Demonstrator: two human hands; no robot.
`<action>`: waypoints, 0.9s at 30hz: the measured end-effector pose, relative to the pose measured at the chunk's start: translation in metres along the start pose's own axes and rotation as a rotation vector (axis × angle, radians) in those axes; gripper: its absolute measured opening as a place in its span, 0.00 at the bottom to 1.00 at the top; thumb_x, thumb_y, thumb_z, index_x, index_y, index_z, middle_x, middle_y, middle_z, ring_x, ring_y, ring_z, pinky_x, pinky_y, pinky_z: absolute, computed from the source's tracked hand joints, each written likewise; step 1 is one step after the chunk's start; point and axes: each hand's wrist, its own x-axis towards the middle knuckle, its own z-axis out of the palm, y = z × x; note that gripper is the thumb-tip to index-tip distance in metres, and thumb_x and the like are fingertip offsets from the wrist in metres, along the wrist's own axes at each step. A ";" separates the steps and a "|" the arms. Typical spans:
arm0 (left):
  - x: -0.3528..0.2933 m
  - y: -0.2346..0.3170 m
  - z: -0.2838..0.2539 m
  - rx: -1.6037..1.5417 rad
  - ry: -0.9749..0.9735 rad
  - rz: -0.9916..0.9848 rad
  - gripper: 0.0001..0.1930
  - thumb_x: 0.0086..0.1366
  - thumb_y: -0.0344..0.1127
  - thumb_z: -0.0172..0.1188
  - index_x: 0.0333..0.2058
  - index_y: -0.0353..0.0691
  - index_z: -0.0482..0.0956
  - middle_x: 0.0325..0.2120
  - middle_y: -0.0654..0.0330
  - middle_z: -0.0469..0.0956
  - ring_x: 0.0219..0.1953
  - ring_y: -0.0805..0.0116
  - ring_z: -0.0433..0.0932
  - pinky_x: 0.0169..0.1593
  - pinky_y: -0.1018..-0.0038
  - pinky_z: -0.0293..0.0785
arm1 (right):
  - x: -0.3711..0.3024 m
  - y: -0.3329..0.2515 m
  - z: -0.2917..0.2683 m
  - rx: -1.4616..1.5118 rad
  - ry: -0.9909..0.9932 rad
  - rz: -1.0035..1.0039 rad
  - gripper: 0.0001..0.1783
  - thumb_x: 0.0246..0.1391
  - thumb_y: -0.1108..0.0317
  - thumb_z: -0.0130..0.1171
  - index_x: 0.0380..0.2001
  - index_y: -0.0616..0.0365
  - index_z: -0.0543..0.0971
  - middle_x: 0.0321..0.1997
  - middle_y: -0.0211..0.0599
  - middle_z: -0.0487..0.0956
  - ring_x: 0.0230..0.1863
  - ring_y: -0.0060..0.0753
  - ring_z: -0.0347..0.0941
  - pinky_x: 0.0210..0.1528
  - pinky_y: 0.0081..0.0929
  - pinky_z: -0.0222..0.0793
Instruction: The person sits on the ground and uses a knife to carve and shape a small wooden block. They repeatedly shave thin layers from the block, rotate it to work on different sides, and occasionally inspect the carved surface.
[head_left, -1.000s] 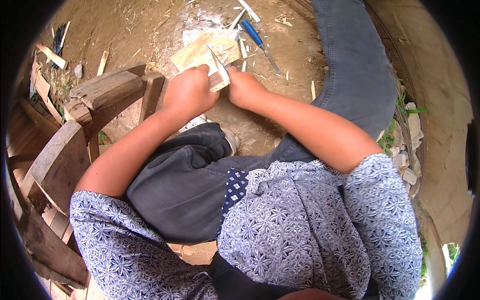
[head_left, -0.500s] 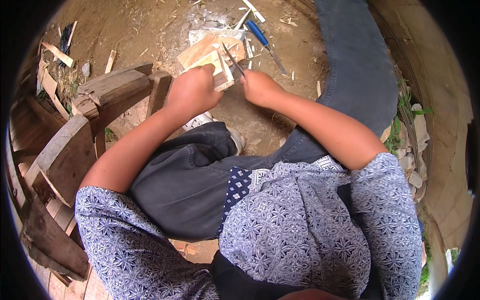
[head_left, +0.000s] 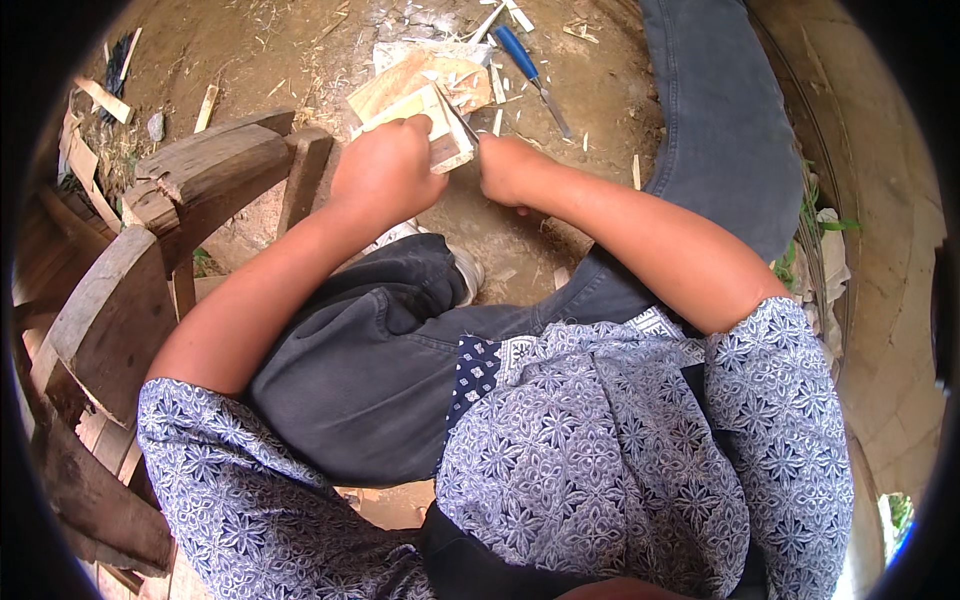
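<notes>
At 12 o'clock, the left hand [head_left: 385, 170] grips a wood piece [head_left: 450, 151], the right hand [head_left: 507, 170] clasps a knife [head_left: 463, 123] by its 3 o'clock edge, shavings [head_left: 498, 85] suggesting paring underway, remainder unclear.

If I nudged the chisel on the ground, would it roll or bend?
The chisel probably wouldn't roll far, as its blade looks flat. It likely won't bend, since that blade appears to be metal. Tipping seems unlikely: it lies on its side.

Ground [head_left: 608, 100] lies open between 1 chisel [head_left: 518, 56] and right leg [head_left: 718, 130]; timbers [head_left: 225, 165] block passage left of the left hand [head_left: 388, 172].
</notes>
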 end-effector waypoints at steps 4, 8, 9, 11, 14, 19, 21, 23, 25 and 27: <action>0.002 0.001 -0.003 0.004 -0.004 -0.011 0.16 0.51 0.37 0.66 0.36 0.33 0.78 0.30 0.42 0.82 0.36 0.44 0.82 0.43 0.55 0.79 | 0.014 0.012 0.023 -0.085 0.250 -0.121 0.15 0.50 0.75 0.55 0.41 0.73 0.78 0.41 0.63 0.81 0.44 0.57 0.81 0.46 0.43 0.78; 0.004 -0.003 -0.002 0.009 0.020 -0.022 0.17 0.51 0.38 0.66 0.36 0.32 0.78 0.30 0.41 0.82 0.36 0.43 0.82 0.42 0.54 0.79 | 0.031 0.007 0.023 -0.112 0.225 -0.137 0.15 0.48 0.72 0.58 0.39 0.68 0.82 0.42 0.58 0.82 0.48 0.55 0.80 0.50 0.42 0.76; 0.004 -0.002 -0.001 0.011 0.032 -0.026 0.17 0.51 0.38 0.66 0.36 0.32 0.78 0.30 0.40 0.82 0.36 0.43 0.82 0.42 0.54 0.79 | 0.037 0.007 0.020 -0.135 0.212 -0.157 0.14 0.48 0.72 0.59 0.38 0.67 0.83 0.42 0.56 0.83 0.47 0.54 0.80 0.49 0.41 0.77; 0.003 0.001 0.004 0.020 0.028 0.001 0.16 0.51 0.38 0.65 0.36 0.33 0.78 0.30 0.40 0.81 0.36 0.43 0.82 0.42 0.53 0.79 | 0.055 0.009 0.020 -0.116 0.230 -0.208 0.14 0.47 0.71 0.60 0.37 0.65 0.84 0.42 0.54 0.83 0.47 0.52 0.81 0.49 0.41 0.77; 0.003 0.004 -0.001 0.029 -0.014 -0.010 0.16 0.52 0.38 0.65 0.36 0.33 0.78 0.30 0.40 0.81 0.36 0.42 0.82 0.43 0.53 0.78 | 0.056 0.016 0.014 -0.088 0.193 -0.233 0.13 0.51 0.71 0.56 0.37 0.69 0.82 0.39 0.57 0.83 0.37 0.51 0.82 0.39 0.41 0.78; 0.001 -0.001 -0.001 0.006 -0.022 -0.031 0.16 0.51 0.39 0.66 0.35 0.33 0.78 0.29 0.40 0.81 0.36 0.42 0.82 0.42 0.53 0.78 | 0.000 0.009 -0.010 0.125 0.210 -0.129 0.16 0.60 0.68 0.47 0.42 0.73 0.72 0.26 0.54 0.80 0.18 0.48 0.78 0.24 0.41 0.75; 0.002 0.000 0.000 0.017 -0.022 -0.032 0.17 0.51 0.39 0.66 0.35 0.33 0.78 0.29 0.40 0.81 0.36 0.42 0.82 0.42 0.53 0.78 | -0.012 0.015 -0.011 0.040 0.183 -0.198 0.16 0.58 0.70 0.48 0.43 0.74 0.73 0.30 0.58 0.81 0.24 0.49 0.81 0.28 0.41 0.77; 0.002 0.001 0.001 0.005 -0.022 -0.035 0.16 0.50 0.39 0.66 0.34 0.33 0.77 0.28 0.40 0.81 0.36 0.41 0.81 0.42 0.53 0.77 | -0.021 0.014 -0.011 -0.005 0.141 -0.201 0.16 0.56 0.72 0.48 0.43 0.74 0.74 0.32 0.59 0.82 0.27 0.50 0.82 0.30 0.42 0.79; 0.001 0.001 0.001 -0.027 -0.016 -0.049 0.16 0.50 0.38 0.68 0.31 0.33 0.76 0.27 0.40 0.79 0.36 0.40 0.79 0.42 0.52 0.75 | -0.025 0.008 -0.009 -0.014 0.087 -0.146 0.16 0.54 0.73 0.49 0.43 0.73 0.75 0.32 0.59 0.82 0.28 0.50 0.82 0.32 0.43 0.79; 0.002 0.001 0.002 -0.030 0.002 -0.031 0.16 0.50 0.38 0.67 0.32 0.33 0.76 0.27 0.40 0.80 0.36 0.39 0.79 0.42 0.52 0.75 | -0.025 0.006 -0.006 -0.051 0.113 -0.147 0.14 0.56 0.72 0.47 0.42 0.72 0.72 0.28 0.56 0.80 0.22 0.49 0.80 0.27 0.42 0.76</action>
